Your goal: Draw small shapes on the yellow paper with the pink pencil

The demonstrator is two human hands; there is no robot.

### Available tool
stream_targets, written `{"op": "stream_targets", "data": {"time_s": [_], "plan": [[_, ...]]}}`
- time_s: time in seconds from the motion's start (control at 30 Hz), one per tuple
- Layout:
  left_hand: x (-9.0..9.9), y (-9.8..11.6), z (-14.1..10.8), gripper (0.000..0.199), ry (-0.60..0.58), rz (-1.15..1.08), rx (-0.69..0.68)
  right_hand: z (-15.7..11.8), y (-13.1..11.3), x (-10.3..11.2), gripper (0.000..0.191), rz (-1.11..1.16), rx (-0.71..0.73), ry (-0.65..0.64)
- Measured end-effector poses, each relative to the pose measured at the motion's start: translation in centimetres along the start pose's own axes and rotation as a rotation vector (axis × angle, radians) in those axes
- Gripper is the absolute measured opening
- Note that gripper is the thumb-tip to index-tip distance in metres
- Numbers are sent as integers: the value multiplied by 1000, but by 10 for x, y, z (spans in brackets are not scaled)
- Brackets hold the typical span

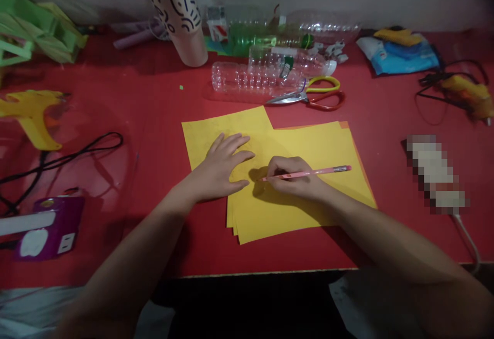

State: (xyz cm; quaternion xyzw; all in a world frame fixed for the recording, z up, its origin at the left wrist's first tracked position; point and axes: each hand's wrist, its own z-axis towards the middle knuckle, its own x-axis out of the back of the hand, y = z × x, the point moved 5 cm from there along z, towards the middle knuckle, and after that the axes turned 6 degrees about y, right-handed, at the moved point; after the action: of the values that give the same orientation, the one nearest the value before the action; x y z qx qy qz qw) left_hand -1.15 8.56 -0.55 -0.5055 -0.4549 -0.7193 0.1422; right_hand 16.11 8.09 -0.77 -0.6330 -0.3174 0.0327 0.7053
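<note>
Several overlapping sheets of yellow paper [301, 205] lie on the red table in front of me, with an orange edge showing at their upper right. My left hand [219, 169] rests on the sheets at the left, fingers spread. A pink pencil [324, 171] is in my right hand [293, 177], which is closed round it. The pencil's tip points left at the paper, just right of my left thumb; whether it touches cannot be made out. Its eraser end points right.
Scissors [309, 94] and clear plastic bottles [254, 79] lie behind the paper, near a white tumbler [189, 35]. A yellow glue gun [31, 115] with a black cable and a purple box [50, 226] are at left. A blue packet [405, 58] and a blurred-out device [438, 172] are at right.
</note>
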Motion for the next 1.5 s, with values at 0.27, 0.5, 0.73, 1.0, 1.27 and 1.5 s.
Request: {"op": "stream_targets", "data": {"time_s": [0.27,0.5,0.73,1.0,1.27,1.5], "plan": [[0,1,0,45,-14,-2,3,0,-1,-2,8,-12,37,-38],[0,0,0,46,-8,-11,2,0,-2,-2,9,-35,37,-1],[0,0,0,46,-8,-16,1,1,-2,0,11,-34,-5,40],[0,0,1,47,-10,7,2,2,-2,2,11,-39,1,93],[0,0,1,47,-20,-3,9,2,-1,1,12,-40,8,87],[-1,0,1,48,-19,-2,6,1,-5,2,13,-22,26,56]]}}
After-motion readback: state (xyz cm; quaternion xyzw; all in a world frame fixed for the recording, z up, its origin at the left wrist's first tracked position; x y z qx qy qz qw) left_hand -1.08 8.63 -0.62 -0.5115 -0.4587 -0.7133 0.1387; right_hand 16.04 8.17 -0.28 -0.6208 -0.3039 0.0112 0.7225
